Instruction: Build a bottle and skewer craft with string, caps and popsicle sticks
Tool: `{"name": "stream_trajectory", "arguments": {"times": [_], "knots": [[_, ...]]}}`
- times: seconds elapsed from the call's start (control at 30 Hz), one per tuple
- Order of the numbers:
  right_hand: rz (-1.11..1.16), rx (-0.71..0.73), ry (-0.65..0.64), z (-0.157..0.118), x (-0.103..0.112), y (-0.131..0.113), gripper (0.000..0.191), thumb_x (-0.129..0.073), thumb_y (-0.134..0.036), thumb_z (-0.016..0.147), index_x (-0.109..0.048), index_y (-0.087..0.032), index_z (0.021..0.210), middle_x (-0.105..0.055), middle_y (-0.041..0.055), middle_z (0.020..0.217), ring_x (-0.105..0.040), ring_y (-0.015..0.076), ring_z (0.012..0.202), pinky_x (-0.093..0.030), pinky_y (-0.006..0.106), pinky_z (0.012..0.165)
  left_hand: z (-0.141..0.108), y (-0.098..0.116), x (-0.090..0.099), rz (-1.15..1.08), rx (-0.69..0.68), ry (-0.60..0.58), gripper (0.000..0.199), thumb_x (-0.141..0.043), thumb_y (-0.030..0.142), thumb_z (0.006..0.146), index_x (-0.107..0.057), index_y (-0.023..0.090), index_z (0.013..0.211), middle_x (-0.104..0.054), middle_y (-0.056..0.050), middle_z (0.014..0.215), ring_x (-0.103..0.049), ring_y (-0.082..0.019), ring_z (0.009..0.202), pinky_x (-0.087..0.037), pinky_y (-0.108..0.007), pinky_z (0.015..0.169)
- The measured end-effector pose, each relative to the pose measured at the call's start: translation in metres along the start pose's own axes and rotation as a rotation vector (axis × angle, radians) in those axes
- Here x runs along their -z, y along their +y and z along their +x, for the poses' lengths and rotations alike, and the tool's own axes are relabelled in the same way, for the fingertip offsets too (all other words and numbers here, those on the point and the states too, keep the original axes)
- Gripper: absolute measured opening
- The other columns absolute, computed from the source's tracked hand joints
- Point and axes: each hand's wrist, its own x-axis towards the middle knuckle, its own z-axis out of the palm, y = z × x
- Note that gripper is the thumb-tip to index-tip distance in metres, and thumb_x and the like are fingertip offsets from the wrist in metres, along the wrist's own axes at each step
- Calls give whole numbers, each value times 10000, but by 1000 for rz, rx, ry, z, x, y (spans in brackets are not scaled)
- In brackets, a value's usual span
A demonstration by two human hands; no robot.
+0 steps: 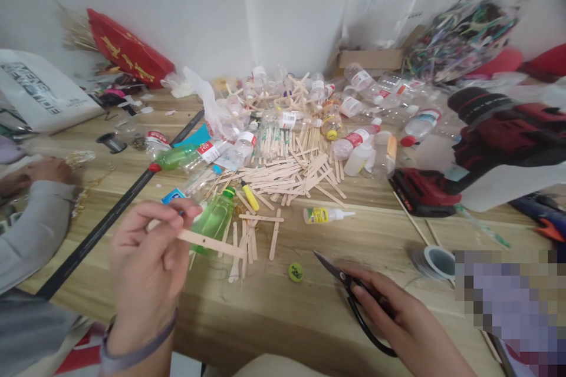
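Observation:
Raised over the left of the table, my left hand [148,259] pinches a wooden craft stick [212,244] that has a dark spot or hole in it. A thin, hard-to-see thread seems to hang near the stick's far end. Lower right, my right hand [393,306] is closed round black-handled scissors [347,283], their blades pointing up and left. A green bottle cap [295,272] lies left of the blade tips. Beyond the scissors rests a small glue bottle [319,215] with a yellow label. Behind my left hand is a green plastic bottle [216,212].
A heap of craft sticks [292,177] and several plastic bottles fill the middle and back. At right stands a red-black cordless drill [477,147] near a wire spool [437,261]. A black strip [106,218] crosses the left side; beyond it is another person's sleeve [35,235].

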Motion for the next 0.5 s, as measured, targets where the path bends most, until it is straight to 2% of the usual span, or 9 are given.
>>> {"name": "stream_trajectory", "arguments": {"times": [0.03,0.07,0.1,0.17,0.2,0.27,0.33,0.5], "knots": [[1,-1,-4,0,0,0,319,-493,-414,941,-674,-280,1167,-730,50,1151,-683,221,1065,-549,278,901,3,-1,-1,-28,0,-9,33,-432,246,785,-419,276,788,-292,110,412,-483,-150,471,-414,-256,549],[-1,-4,-5,-1,0,1,318,-493,-416,942,-671,-283,1170,-730,46,1152,-682,217,1066,-548,273,899,5,-3,-3,-6,14,-71,42,-475,241,773,-465,269,803,-330,112,420,-456,-138,439,-391,-246,519],[-3,-8,-2,-1,0,1,319,-490,-418,943,-668,-286,1173,-729,42,1153,-682,214,1065,-548,268,895,6,-6,-6,99,26,-186,58,-504,242,774,-523,257,828,-386,107,442,-437,-127,420,-362,-240,490],[-7,-13,1,-1,0,1,318,-489,-423,943,-666,-289,1171,-730,39,1149,-685,209,1056,-551,262,883,4,-16,-14,532,17,-557,139,-482,255,827,-615,230,856,-471,74,481,-498,-142,459,-342,-246,487],[-6,-13,2,-1,0,1,317,-488,-424,944,-667,-289,1169,-731,38,1146,-687,208,1051,-554,259,875,2,-22,-19,755,-5,-721,186,-452,238,870,-637,223,876,-573,42,557,-579,-158,547,-372,-255,535],[-2,-5,-4,0,-1,0,317,-489,-419,944,-666,-287,1172,-729,41,1151,-685,209,1055,-558,255,860,-6,-35,-29,870,11,-780,183,-483,203,881,-663,184,850,-711,-45,729,-665,-200,686,-404,-279,599],[4,10,-8,1,0,-3,316,-490,-406,944,-670,-281,1171,-730,50,1147,-684,215,1057,-563,257,847,-14,-44,-36,953,39,-801,194,-497,230,904,-674,155,880,-751,-115,828,-699,-246,760,-423,-300,620],[11,27,22,3,2,-8,287,-516,-377,925,-699,-281,1124,-750,55,1082,-708,230,986,-579,278,815,-23,-46,-43,1058,63,-842,246,-444,228,937,-677,155,904,-770,-136,891,-726,-253,813,-456,-296,643]]}}
